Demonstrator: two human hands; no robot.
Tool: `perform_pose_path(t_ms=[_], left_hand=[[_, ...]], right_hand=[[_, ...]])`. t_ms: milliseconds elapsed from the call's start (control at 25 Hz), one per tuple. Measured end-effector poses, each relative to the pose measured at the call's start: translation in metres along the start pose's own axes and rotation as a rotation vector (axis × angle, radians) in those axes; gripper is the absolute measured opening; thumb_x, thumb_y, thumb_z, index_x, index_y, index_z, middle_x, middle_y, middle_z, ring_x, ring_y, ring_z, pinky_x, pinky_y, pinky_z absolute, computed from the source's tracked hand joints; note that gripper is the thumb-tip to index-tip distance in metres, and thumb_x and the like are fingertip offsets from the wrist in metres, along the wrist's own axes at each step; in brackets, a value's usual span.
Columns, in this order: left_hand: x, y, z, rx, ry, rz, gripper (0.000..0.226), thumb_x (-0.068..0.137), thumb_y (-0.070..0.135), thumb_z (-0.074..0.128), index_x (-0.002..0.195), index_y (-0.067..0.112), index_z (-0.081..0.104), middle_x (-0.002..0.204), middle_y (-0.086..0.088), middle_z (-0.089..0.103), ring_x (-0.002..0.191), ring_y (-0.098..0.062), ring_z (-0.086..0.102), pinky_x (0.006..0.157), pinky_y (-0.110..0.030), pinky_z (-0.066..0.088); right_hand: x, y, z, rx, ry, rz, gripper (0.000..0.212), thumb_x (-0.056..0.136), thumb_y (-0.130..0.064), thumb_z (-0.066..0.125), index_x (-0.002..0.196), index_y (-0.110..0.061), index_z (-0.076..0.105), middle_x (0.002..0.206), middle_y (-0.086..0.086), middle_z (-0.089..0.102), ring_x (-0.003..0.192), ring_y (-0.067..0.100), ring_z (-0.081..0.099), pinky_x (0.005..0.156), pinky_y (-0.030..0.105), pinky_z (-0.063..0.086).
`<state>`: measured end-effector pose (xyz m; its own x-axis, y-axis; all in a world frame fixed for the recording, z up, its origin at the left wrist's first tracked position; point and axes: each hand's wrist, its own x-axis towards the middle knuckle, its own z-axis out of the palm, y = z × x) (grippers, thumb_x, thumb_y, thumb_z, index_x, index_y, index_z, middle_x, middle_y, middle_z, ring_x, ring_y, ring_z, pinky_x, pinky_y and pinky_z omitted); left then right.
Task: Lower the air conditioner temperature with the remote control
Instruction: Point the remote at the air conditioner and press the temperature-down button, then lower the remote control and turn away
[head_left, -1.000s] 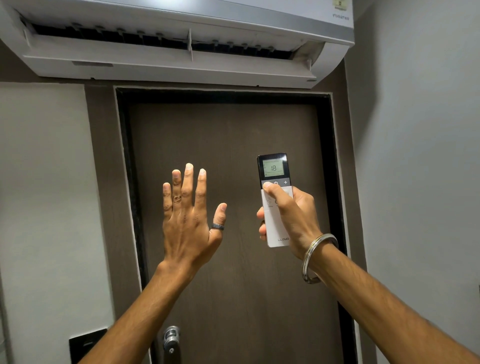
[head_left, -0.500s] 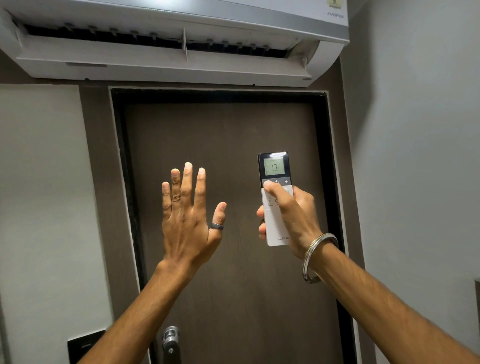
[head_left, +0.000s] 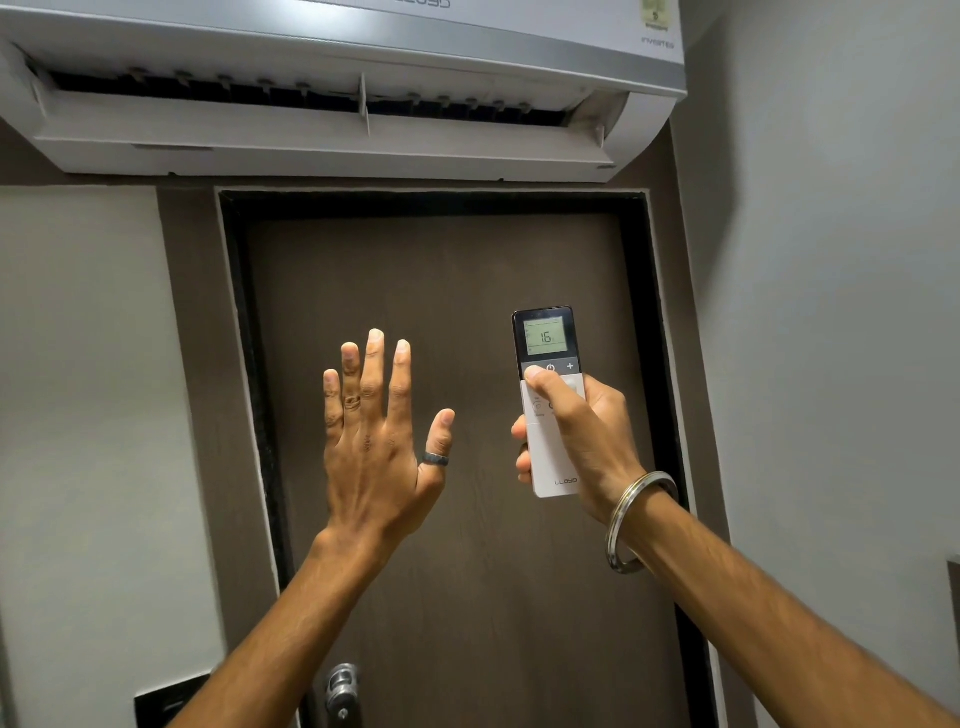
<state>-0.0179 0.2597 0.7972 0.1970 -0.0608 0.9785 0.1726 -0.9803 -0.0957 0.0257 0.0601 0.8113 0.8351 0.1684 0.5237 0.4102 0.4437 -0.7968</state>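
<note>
Both hands were up in front of the door (head_left: 467, 519). Right hand (head_left: 582, 441) was wrapped around the remote control (head_left: 550, 405), fingers curled behind it and the thumb (head_left: 545, 384) planted on the left end of the button row just under the screen (head_left: 545, 338), beside the power button (head_left: 550, 368) and the plus (head_left: 570, 366). Left hand (head_left: 379, 441) was holding nothing, just spread flat and open with the fingers pointing up, apart from the remote. The remote was upright, top end aimed roughly toward the air conditioner (head_left: 337, 104) mounted above the door, whose flap looked open.

Screen read 16, which I'd guess is about as low as these units go, so more presses probably wouldn't do anything.

What could've gone wrong from there, imo: the power button sat right next to where the thumb was, so a small slide sideways could've shut the whole unit off instead. Slide even further and you'd hit plus and undo the work. Also the grip was one-handed and fairly low on the body, so a hard thumb press up top could've tipped the remote away from the unit and the signal might not land.
</note>
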Motion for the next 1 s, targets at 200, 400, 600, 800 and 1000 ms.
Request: perform_pose_path(t_ms=[200,400,600,800,1000], left_hand=[[-0.003,0.011,-0.004,-0.045,0.032,0.01,0.077,0.102,0.054,0.035,0.164,0.01,0.021,0.174,-0.015,0.009,0.162,-0.032,-0.001,0.132,-0.047,-0.003],[-0.043,0.036,0.002,-0.086,-0.034,-0.008,0.078,0.103,0.054,0.036,0.165,0.012,0.016,0.175,-0.013,0.007,0.162,-0.032,-0.004,0.131,-0.045,-0.006],[-0.186,0.078,0.009,-0.171,-0.425,-0.039,0.08,0.102,0.055,0.036,0.166,0.014,0.011,0.175,-0.011,0.001,0.161,-0.03,-0.011,0.131,-0.043,-0.01],[-0.354,0.131,0.003,-0.308,-0.877,-0.082,0.079,0.103,0.055,0.036,0.166,0.014,0.01,0.175,-0.01,0.0,0.16,-0.026,-0.016,0.132,-0.049,-0.002],[-0.478,0.195,0.002,-0.461,-1.265,0.048,0.077,0.104,0.056,0.033,0.165,0.017,0.012,0.175,-0.009,0.002,0.161,-0.023,-0.016,0.132,-0.05,0.003]], right_hand=[[-0.006,-0.002,-0.003,-0.01,-0.011,-0.005,0.026,0.097,-0.035,0.072,0.094,-0.01,0.065,0.068,0.016,0.072,0.043,0.03,0.062,0.043,0.035,0.057],[-0.034,0.034,-0.032,-0.151,-0.014,0.03,0.033,0.08,-0.024,0.09,0.1,-0.014,0.066,0.075,0.005,0.078,0.051,0.027,0.074,0.051,0.041,0.063],[-0.115,0.122,-0.097,-0.459,0.15,0.169,0.06,0.076,-0.03,0.081,0.114,-0.022,0.036,0.089,-0.009,0.068,0.066,0.015,0.074,0.057,0.031,0.06],[-0.229,0.229,-0.182,-0.617,0.284,0.467,0.049,0.069,-0.044,0.073,0.102,-0.03,0.04,0.099,-0.008,0.057,0.081,0.005,0.062,0.058,0.02,0.047],[-0.343,0.316,-0.284,-0.581,0.676,0.893,0.024,0.052,-0.035,0.086,0.066,-0.039,0.067,0.091,0.003,0.082,0.076,0.008,0.076,0.063,0.029,0.062]])
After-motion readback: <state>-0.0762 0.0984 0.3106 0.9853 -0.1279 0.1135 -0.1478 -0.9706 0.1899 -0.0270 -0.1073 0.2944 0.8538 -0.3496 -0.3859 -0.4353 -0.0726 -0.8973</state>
